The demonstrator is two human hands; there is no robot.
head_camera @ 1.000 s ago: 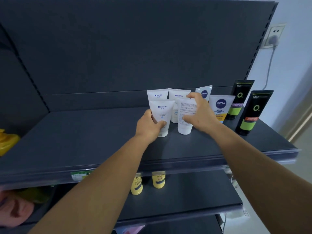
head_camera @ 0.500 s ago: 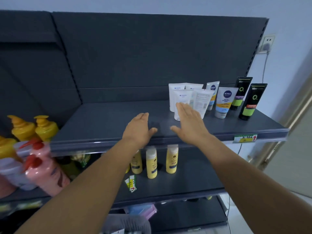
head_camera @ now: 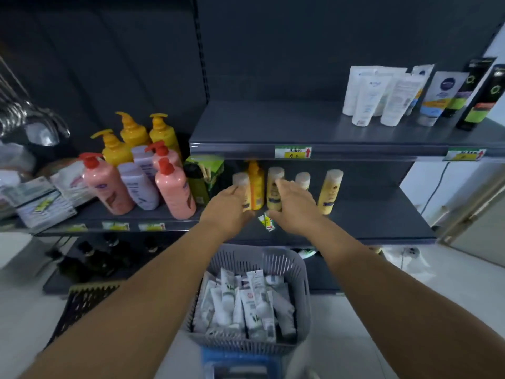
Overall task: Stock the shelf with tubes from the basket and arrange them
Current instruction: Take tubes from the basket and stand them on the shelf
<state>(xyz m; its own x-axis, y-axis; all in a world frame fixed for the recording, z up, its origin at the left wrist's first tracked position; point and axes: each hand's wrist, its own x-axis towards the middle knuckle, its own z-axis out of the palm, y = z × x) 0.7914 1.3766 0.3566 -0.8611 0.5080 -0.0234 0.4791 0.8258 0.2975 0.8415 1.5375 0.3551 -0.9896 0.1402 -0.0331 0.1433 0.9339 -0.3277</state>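
Note:
A grey slatted basket (head_camera: pixel 303 285) stands below me on the floor, filled with several white tubes (head_camera: pixel 246 302). On the upper shelf (head_camera: pixel 273 124) at the right stand white tubes (head_camera: pixel 366 99), blue-and-white Nivea tubes (head_camera: pixel 440 97) and black-and-green tubes (head_camera: pixel 481 99), all upright. My left hand (head_camera: pixel 228 206) and my right hand (head_camera: pixel 295 206) hover empty, fingers apart, above the basket and in front of the middle shelf.
Yellow-capped small bottles (head_camera: pixel 329 190) stand on the middle shelf behind my hands. To the left are pump bottles, pink (head_camera: pixel 175 187) and yellow (head_camera: pixel 131 132), plus a green box (head_camera: pixel 205 170). Price tags (head_camera: pixel 292 152) line the shelf edge. A black crate (head_camera: pixel 82 302) lies on the floor at left.
Both hands let go of the white tubes on the upper shelf and dropped down, empty, towards the basket. My view tilted down, bringing the basket and lower shelves into sight.

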